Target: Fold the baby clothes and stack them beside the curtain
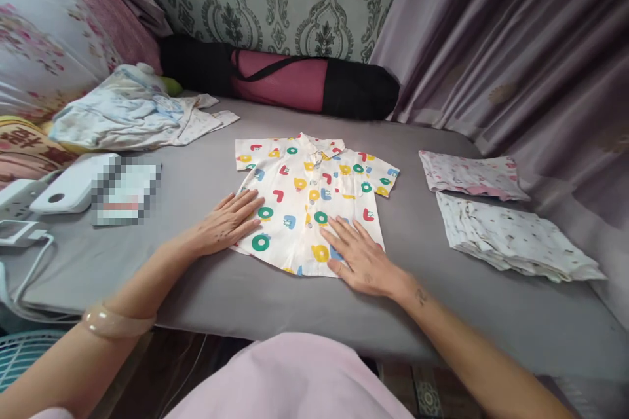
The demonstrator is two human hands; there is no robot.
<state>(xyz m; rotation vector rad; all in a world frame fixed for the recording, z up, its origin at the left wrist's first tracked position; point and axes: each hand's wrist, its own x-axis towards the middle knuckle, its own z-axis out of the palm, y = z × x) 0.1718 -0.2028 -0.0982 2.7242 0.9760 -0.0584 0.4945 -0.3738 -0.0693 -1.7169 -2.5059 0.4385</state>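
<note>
A small white short-sleeved shirt (295,203), printed with red, green, yellow and blue shapes, lies spread face up with its collar pointing away from me. Its front is buttoned. My left hand (228,222) lies flat across the shirt's left edge, fingers stretched out and slightly apart. On the lower right part of the front rests my right hand (361,258), palm down with its fingers spread. Neither hand grips the fabric. The hands cover parts of the shirt's side and lower front.
Folded pink-patterned cloth (474,173) and folded white cloth (515,236) lie at right. A crumpled light garment (132,108) is at the back left, near a white box (73,183) and a power strip (19,196). A long black and maroon bag (280,78) lines the wall.
</note>
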